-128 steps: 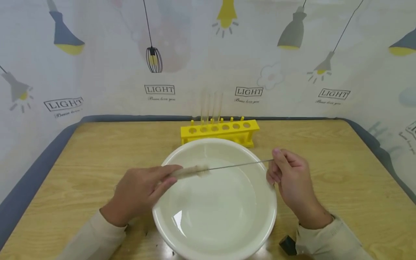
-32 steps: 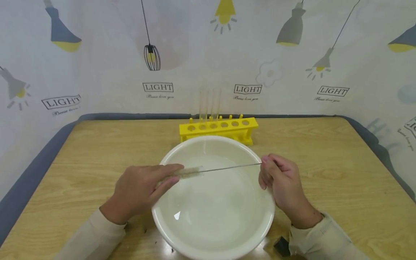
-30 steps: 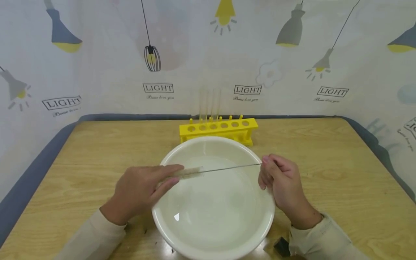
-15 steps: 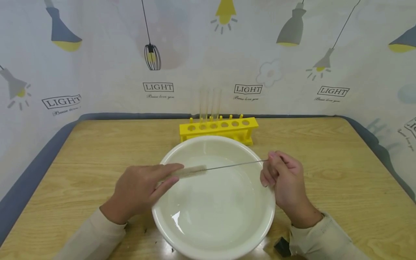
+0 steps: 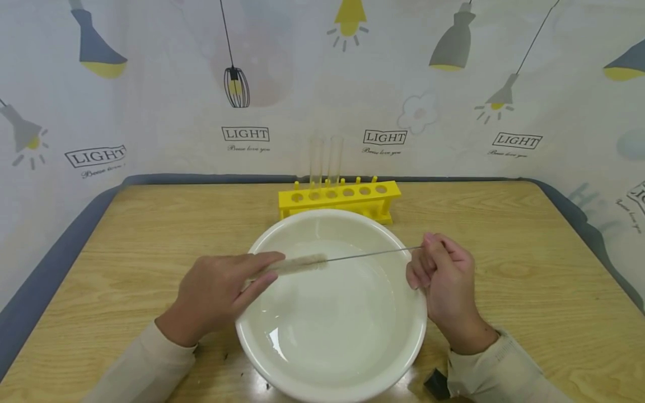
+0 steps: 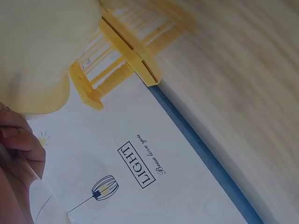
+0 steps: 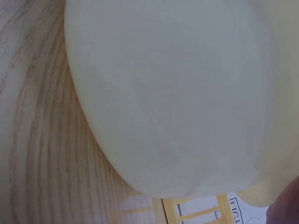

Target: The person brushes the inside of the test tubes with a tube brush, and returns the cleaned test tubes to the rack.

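Over a white basin (image 5: pixel 418 347) of water, my left hand (image 5: pixel 214 294) holds a clear test tube, mostly hidden by the fingers and faint around the bristles. The pale bristles of a test tube brush (image 5: pixel 304 263) stick out between thumb and index finger. Its thin wire handle (image 5: pixel 373 254) runs to the right, slightly upward. My right hand (image 5: pixel 448 280) pinches the wire's end between thumb and index finger, above the basin's right rim. Only part of the left hand (image 6: pixel 21 144) shows in the left wrist view.
Behind the basin stands a yellow test tube rack (image 5: pixel 340 193) with two clear test tubes (image 5: pixel 335 165) upright in it. A small black object (image 5: pixel 437 384) lies by the right sleeve. Dark specks dot the wooden table (image 5: pixel 126 240); a lamp-patterned curtain (image 5: pixel 312 73) hangs behind it.
Over the last second my right hand has moved right and slightly up, drawing the brush partway out, so more bristles show. My left hand has stayed in place.
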`<act>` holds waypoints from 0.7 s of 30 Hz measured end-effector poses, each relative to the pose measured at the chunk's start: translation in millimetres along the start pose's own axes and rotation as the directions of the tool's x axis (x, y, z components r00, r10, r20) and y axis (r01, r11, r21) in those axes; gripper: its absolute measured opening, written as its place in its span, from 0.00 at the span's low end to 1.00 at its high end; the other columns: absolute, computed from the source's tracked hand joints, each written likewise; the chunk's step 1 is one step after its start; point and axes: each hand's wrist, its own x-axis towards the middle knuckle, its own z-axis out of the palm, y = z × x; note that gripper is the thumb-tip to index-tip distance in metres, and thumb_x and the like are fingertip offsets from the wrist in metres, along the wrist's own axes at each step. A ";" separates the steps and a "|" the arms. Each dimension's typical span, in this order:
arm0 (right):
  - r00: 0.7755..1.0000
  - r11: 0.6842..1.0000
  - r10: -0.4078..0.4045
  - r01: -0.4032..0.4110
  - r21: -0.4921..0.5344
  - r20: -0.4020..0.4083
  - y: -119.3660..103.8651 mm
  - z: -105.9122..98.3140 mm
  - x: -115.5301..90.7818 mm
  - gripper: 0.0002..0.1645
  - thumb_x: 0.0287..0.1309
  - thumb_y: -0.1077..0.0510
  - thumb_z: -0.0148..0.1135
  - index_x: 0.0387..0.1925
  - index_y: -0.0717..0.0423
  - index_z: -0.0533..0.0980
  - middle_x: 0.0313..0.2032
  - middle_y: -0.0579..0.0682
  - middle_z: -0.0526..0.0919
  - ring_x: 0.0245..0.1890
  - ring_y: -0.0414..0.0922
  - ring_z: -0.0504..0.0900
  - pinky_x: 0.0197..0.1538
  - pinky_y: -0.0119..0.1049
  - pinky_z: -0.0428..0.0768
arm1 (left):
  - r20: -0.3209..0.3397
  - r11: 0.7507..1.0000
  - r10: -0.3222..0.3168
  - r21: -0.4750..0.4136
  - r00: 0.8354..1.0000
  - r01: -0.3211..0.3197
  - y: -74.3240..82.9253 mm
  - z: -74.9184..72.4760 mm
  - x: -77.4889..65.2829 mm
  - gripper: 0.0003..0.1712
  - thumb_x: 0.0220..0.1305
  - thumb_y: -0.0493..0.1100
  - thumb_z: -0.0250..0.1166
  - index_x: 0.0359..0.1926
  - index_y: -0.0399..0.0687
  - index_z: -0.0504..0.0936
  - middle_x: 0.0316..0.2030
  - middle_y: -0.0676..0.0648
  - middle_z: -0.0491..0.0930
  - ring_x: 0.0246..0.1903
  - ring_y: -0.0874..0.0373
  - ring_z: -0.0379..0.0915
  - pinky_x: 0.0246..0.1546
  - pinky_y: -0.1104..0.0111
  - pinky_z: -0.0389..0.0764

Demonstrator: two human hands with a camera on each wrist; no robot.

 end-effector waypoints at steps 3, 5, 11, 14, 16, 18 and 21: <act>1.000 1.000 0.009 -0.009 0.007 -0.018 -0.3 0.7 0.2 0.26 0.68 0.61 0.43 0.13 0.57 0.51 0.11 0.48 0.51 0.09 0.41 0.53 0.12 0.30 0.62 | 0.002 1.000 0.001 0.007 1.000 -0.001 -0.1 -0.1 0.1 0.18 0.61 0.53 0.57 0.53 0.64 0.77 0.33 0.61 0.84 0.17 0.72 0.68 0.15 0.78 0.64; 0.999 1.000 0.020 -0.020 0.001 -0.037 -0.5 1.2 0.2 0.27 0.68 0.60 0.44 0.13 0.58 0.51 0.11 0.48 0.51 0.09 0.41 0.53 0.11 0.30 0.62 | 0.002 1.000 0.001 0.008 1.000 -0.001 0.0 -0.1 0.3 0.18 0.61 0.53 0.58 0.53 0.64 0.77 0.32 0.61 0.83 0.17 0.73 0.68 0.15 0.78 0.63; 0.995 0.999 0.037 -0.036 0.012 -0.090 -0.8 2.5 0.2 0.26 0.68 0.59 0.44 0.13 0.57 0.51 0.11 0.47 0.52 0.09 0.41 0.52 0.11 0.30 0.61 | -0.005 1.000 0.004 0.009 1.000 -0.004 0.2 -0.4 0.7 0.18 0.61 0.53 0.58 0.53 0.63 0.77 0.30 0.62 0.83 0.16 0.73 0.66 0.15 0.79 0.61; 0.992 0.998 0.043 -0.037 0.051 -0.115 -0.8 2.5 0.0 0.26 0.68 0.60 0.44 0.13 0.57 0.52 0.11 0.47 0.52 0.09 0.41 0.53 0.11 0.31 0.61 | -0.003 1.000 0.002 0.006 1.000 -0.002 0.1 -0.2 0.4 0.18 0.61 0.53 0.58 0.53 0.63 0.77 0.27 0.62 0.82 0.16 0.73 0.65 0.15 0.79 0.61; 0.991 0.996 0.046 -0.037 0.077 -0.123 -0.7 2.0 0.1 0.26 0.68 0.61 0.44 0.13 0.57 0.53 0.11 0.47 0.53 0.09 0.42 0.53 0.10 0.31 0.60 | 0.000 1.000 -0.001 0.003 1.000 0.001 0.0 0.3 0.1 0.18 0.61 0.53 0.57 0.53 0.64 0.77 0.26 0.63 0.81 0.16 0.74 0.65 0.15 0.79 0.61; 0.990 0.994 0.053 -0.040 0.102 -0.128 -0.8 1.4 0.4 0.25 0.68 0.61 0.44 0.13 0.57 0.53 0.11 0.47 0.53 0.09 0.42 0.53 0.10 0.32 0.60 | 0.001 1.000 -0.002 0.003 1.000 0.002 -0.1 0.5 -0.2 0.18 0.61 0.53 0.57 0.53 0.64 0.77 0.26 0.62 0.81 0.16 0.73 0.65 0.15 0.79 0.62; 0.989 0.991 0.064 -0.048 0.126 -0.132 -0.8 0.3 1.1 0.25 0.68 0.61 0.44 0.13 0.57 0.53 0.11 0.47 0.53 0.08 0.42 0.53 0.10 0.33 0.59 | 0.003 1.000 -0.002 0.000 1.000 0.002 0.2 0.5 -0.2 0.18 0.62 0.53 0.56 0.53 0.63 0.77 0.26 0.62 0.82 0.16 0.73 0.65 0.15 0.78 0.62</act>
